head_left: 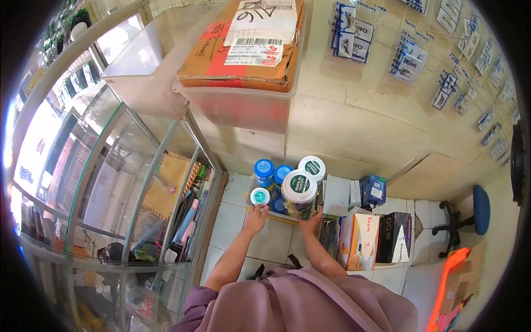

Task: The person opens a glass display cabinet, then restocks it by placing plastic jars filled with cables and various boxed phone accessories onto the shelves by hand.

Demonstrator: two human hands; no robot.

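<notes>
My left hand (256, 217) is closed at the near side of a small jar (260, 196) with a white lid and a teal label. My right hand (311, 219) grips the lower part of a large clear jar (299, 191), whose white lid has a dark green label. Its contents are hard to make out. Just behind it stands a second jar with a white lid (312, 166) and green label. Blue-lidded jars (264, 170) sit close by, between the two hands and the wall. The jars partly hide the low container or shelf around them.
A glass display case (133, 193) stands at the left. Above the jars, an orange carton (238, 50) rests in a clear plastic bin (243, 110). Boxes (362, 238) line the floor at the right, with a blue chair (480, 210) farther over. Small packets (354, 41) hang on the wall.
</notes>
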